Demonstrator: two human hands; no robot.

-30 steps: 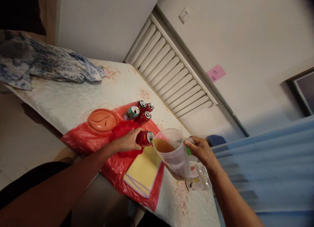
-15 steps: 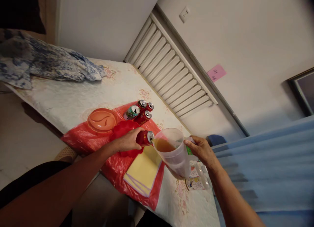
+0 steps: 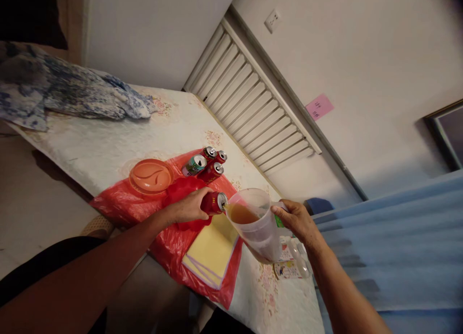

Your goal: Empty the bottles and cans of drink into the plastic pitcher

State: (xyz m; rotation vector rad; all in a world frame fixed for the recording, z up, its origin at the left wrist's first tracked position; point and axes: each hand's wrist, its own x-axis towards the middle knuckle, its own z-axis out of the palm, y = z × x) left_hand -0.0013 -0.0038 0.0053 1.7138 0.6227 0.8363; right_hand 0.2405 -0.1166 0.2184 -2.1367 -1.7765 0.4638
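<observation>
My left hand [image 3: 191,206] is wrapped round a red drink can [image 3: 213,203], tipped sideways with its opening at the rim of a clear plastic pitcher [image 3: 258,235]. Brown liquid [image 3: 244,214] shows inside the pitcher, which leans toward the can. My right hand [image 3: 294,218] grips the pitcher's handle. Beneath my left hand is a red scalloped dish [image 3: 177,194], partly hidden by the hand. Just below the can lies a folded yellow cloth [image 3: 211,252] on a red plastic sheet [image 3: 170,257].
Several opened cans, one a green can [image 3: 194,165], stand behind the red dish. An orange lid [image 3: 151,176] lies to the left. Clear jars [image 3: 291,270] with labels are beside the pitcher. Patterned fabric [image 3: 90,93] covers the table's far left; a radiator [image 3: 249,98] runs along the wall.
Almost nothing differs. Both hands keep the can and the pitcher in the same place, the can's mouth still at the pitcher's rim.
</observation>
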